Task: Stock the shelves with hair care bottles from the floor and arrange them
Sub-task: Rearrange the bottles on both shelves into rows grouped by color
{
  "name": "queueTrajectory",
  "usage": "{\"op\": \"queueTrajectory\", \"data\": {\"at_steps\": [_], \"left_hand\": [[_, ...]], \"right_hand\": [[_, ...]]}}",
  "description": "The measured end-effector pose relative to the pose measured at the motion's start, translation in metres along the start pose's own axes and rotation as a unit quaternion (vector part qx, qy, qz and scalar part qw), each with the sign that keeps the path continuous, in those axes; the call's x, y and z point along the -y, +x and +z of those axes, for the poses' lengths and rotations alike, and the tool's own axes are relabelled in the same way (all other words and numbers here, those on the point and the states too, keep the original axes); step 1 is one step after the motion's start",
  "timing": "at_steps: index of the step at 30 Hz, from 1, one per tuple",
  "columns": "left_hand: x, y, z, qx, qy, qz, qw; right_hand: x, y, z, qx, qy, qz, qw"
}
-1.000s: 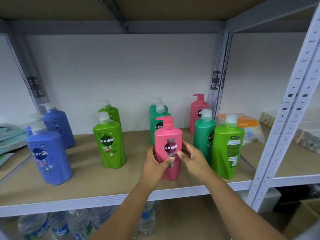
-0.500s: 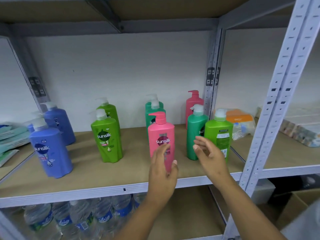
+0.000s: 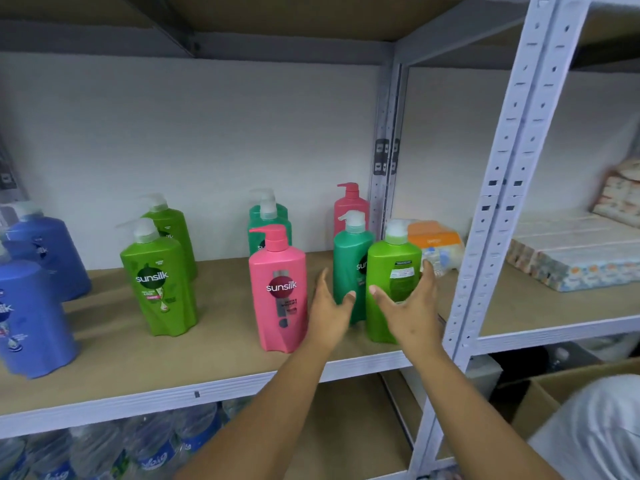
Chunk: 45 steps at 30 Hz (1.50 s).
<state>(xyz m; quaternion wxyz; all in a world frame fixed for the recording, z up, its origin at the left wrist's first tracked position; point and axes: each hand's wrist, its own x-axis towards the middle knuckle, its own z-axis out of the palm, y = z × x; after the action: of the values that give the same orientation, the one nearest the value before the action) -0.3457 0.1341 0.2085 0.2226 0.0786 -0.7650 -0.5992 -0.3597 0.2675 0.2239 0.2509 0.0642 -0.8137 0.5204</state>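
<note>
Head view: released pink Sunsilk pump bottle [image 3: 279,289], now upright near the shelf [image 3: 221,382] front edge. Both hands shifted right since a second ago. Left hand [image 3: 329,311] spread, empty, between pink and teal bottle [image 3: 350,268]. Right hand [image 3: 410,311] splayed against back-facing green bottle [image 3: 393,282], not yet gripping. Label turn likely next. Glossy moulded plastic, waisted bodies; matte brown shelf board.
</note>
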Motion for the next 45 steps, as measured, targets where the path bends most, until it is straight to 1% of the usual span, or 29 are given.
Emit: {"op": "queueTrajectory", "data": {"at_steps": [5, 9, 13, 18, 26, 32, 37, 42, 45], "left_hand": [[0.019, 0.019, 0.014, 0.04, -0.048, -0.006, 0.998], [0.032, 0.029, 0.025, 0.023, -0.077, -0.016, 0.997], [0.034, 0.033, 0.026, 0.017, -0.068, -0.009, 0.998], [0.037, 0.033, 0.017, 0.012, -0.046, -0.003, 0.999], [0.041, 0.021, 0.008, -0.009, -0.068, 0.004, 0.998], [0.039, 0.004, 0.006, -0.033, -0.058, 0.021, 0.998], [0.033, -0.01, 0.002, -0.042, -0.051, 0.036, 0.997], [0.028, -0.022, -0.008, -0.03, -0.026, 0.046, 0.998], [0.027, -0.028, -0.014, -0.015, -0.012, 0.043, 0.999]], "right_hand": [[-0.017, 0.005, 0.017, -0.013, -0.006, -0.014, 1.0], [-0.021, 0.008, 0.015, -0.014, -0.009, -0.028, 0.999], [-0.022, 0.008, 0.014, -0.022, -0.014, -0.04, 0.999], [-0.023, 0.009, 0.016, -0.009, -0.016, -0.031, 0.999], [-0.032, 0.015, 0.014, 0.022, 0.013, -0.017, 1.0], [-0.035, 0.007, 0.017, 0.035, 0.047, -0.017, 0.998], [-0.034, 0.009, 0.018, 0.02, 0.047, -0.015, 0.999], [-0.034, 0.011, 0.016, 0.067, 0.078, -0.005, 0.995], [-0.031, 0.012, 0.017, 0.065, 0.062, -0.004, 0.996]]}}
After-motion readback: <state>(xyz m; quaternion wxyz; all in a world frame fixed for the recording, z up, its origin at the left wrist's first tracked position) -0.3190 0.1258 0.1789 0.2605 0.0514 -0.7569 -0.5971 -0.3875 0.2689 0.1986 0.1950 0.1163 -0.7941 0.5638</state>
